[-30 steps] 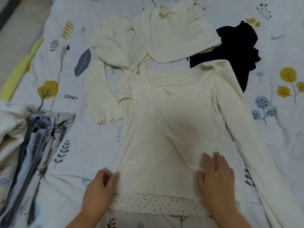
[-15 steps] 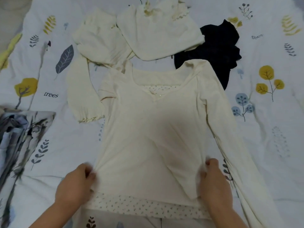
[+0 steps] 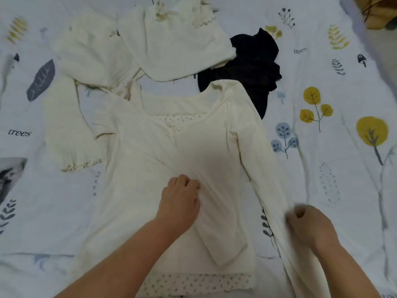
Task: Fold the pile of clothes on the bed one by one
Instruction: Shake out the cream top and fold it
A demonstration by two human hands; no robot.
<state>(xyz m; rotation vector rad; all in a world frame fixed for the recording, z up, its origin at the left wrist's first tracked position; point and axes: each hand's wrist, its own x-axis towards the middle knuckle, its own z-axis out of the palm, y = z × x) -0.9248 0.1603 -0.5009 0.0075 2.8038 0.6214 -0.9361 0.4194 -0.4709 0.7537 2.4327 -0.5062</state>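
Right now the cream top (image 3: 150, 160) lies flat on the bed sheet (image 3: 343, 168). Her left hand (image 3: 180, 203) presses its middle with curled fingers, while the right hand (image 3: 309, 224) pinches the long sleeve (image 3: 257, 160).

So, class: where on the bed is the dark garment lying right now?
In the head view, the dark garment lies at upper centre-right, beside the folded cream piece, just beyond the spread cream top's far shoulder.
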